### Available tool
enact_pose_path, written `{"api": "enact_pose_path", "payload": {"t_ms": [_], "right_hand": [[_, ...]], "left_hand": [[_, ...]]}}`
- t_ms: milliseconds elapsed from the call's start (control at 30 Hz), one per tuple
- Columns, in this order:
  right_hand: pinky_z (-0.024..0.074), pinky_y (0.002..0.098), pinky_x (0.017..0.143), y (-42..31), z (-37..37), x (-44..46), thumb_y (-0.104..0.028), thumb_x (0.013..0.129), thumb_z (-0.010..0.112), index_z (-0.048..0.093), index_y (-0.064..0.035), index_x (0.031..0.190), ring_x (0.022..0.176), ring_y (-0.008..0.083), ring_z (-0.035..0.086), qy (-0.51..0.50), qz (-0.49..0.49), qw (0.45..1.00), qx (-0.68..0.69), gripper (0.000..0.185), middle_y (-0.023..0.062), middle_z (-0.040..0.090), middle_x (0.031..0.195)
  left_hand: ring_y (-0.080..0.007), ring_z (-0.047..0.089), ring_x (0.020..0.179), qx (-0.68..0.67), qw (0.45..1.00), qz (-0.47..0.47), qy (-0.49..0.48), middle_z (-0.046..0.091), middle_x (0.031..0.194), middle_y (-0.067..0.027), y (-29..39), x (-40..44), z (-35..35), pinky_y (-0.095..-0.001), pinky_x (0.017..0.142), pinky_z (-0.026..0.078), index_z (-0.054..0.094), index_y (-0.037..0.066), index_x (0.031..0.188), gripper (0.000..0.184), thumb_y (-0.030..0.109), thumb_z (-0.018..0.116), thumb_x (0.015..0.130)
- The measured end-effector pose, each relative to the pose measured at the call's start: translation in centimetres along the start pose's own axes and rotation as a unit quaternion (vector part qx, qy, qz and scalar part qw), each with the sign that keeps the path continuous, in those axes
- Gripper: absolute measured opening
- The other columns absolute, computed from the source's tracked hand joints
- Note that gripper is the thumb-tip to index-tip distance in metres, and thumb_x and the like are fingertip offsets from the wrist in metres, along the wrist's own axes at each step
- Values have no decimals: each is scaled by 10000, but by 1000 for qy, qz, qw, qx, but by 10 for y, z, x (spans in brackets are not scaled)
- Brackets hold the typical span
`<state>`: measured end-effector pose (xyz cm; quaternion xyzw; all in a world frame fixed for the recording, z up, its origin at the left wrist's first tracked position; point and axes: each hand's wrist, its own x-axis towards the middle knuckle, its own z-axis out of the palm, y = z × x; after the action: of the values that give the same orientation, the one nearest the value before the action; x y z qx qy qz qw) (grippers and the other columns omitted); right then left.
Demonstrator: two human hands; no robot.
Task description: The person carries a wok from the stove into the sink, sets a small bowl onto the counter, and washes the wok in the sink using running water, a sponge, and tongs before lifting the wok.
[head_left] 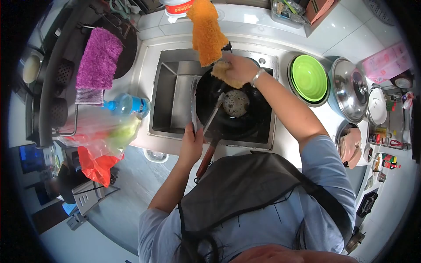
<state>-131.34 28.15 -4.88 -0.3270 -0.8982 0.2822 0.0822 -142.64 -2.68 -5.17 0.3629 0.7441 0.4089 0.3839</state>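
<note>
My left hand [191,142] is closed around the lower end of a long narrow metal utensil [193,101], seen nearly edge-on. A second slim metal piece [213,115] slants from beside that hand into the wok; whether the two are joined, I cannot tell. The black wok [258,115] rests in the sink, its wooden handle [207,158] toward me, with foamy water [236,104] at its bottom. Above the wok's far side, my right hand [240,69] grips a tan scrubbing cloth [226,74], close to the faucet [226,47]. Its fingertips are partly hidden.
An orange fluffy cloth [205,33] hangs by the faucet. Right of the sink [171,90] stand green bowls [309,78] and a lidded pot [349,90]. On the left are a purple cloth [99,59], a plastic bottle [129,105] and plastic bags [98,136].
</note>
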Motion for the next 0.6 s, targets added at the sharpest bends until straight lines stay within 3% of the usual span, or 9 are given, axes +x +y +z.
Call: {"api": "enact_pose_path", "payload": {"t_ms": [33,133,233,367,400,433,500,533,600], "right_hand": [[476,407,917,7,1,14,-237,760,616,533,-39,1294,1044,356,613,22,-9,1000,-10,575,215,651,1093],[468,394,939,16,-20,30,-265,764,623,521,-25,1322,1072,355,608,-21,96,995,-27,616,219,642,1143],[468,392,960,19,-22,25,-279,785,593,579,-27,1272,1084,339,610,21,102,994,-25,548,218,639,1158],[511,339,850,5,-20,-2,-199,754,679,606,-2,1224,949,244,671,-17,108,975,192,515,177,685,1073],[512,303,807,3,-11,-10,-137,746,707,614,29,1187,910,185,663,-41,114,949,290,480,135,690,1036],[510,289,841,14,9,-12,-82,826,666,581,11,1215,961,149,639,-88,124,904,399,409,68,661,1031],[509,296,865,-7,10,-33,-53,860,624,584,-6,1200,990,151,638,-133,219,776,576,345,68,661,1044],[509,304,877,-8,15,-39,-60,873,610,578,-13,1207,1000,158,638,-151,219,727,634,339,70,657,1064],[509,321,894,-6,21,-47,-93,906,577,565,-20,1217,1014,173,638,-179,200,647,713,319,78,644,1118]], "left_hand": [[-105,499,629,-4,1000,-3,3,539,745,-41,7,2,-1,-260,588,419,394,5,1354,397,154,468,994],[-131,563,642,-59,997,-53,-12,570,751,-68,19,7,-2,-296,627,467,398,-38,1319,400,140,503,976],[-121,565,646,-92,994,-54,-30,573,731,-55,17,15,3,-281,625,460,407,-34,1323,419,168,512,972],[-124,569,630,-93,987,-106,-80,580,707,-53,22,31,11,-275,599,453,423,-41,1317,447,227,507,969],[-127,571,625,-107,983,-120,-93,583,705,-54,16,36,15,-276,592,451,427,-42,1315,458,245,507,967],[-129,572,619,-121,978,-134,-106,586,702,-55,11,41,19,-276,584,450,431,-42,1313,469,262,507,964],[-99,493,526,-93,978,-144,-120,576,682,-36,4,52,29,-249,474,376,454,19,1304,419,277,497,976],[-84,454,479,-78,978,-149,-127,570,673,-27,6,56,32,-235,419,338,466,50,1300,396,284,491,982],[-128,536,564,-83,971,-167,-147,591,708,-59,11,62,32,-275,497,410,459,12,1301,455,308,505,958]]}}
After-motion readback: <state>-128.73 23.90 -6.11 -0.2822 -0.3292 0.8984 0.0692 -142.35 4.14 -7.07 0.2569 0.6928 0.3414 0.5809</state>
